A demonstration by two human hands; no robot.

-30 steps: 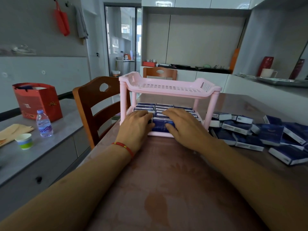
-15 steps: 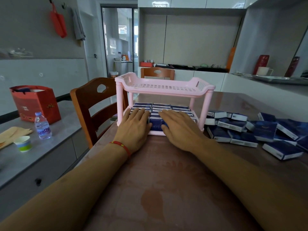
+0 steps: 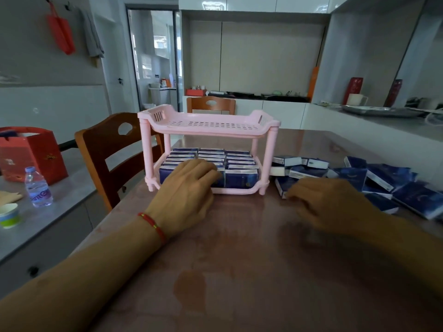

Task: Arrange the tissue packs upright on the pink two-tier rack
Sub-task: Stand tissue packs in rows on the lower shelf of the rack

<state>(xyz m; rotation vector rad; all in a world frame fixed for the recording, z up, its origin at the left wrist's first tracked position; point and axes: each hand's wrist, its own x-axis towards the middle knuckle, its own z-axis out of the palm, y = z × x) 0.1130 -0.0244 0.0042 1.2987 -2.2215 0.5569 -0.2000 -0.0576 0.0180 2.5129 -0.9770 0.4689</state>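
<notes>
The left hand rests curled on upright tissue packs filling the pink rack's lower tier, while the blurred right hand touches loose packs toward the counter's right edge, grip unclear.

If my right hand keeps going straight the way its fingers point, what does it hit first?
Most likely the nearest loose tissue pack, lying on the table beside the pink rack. The right hand is blurred, so whether its fingertips already touch that pack is unclear.
</notes>
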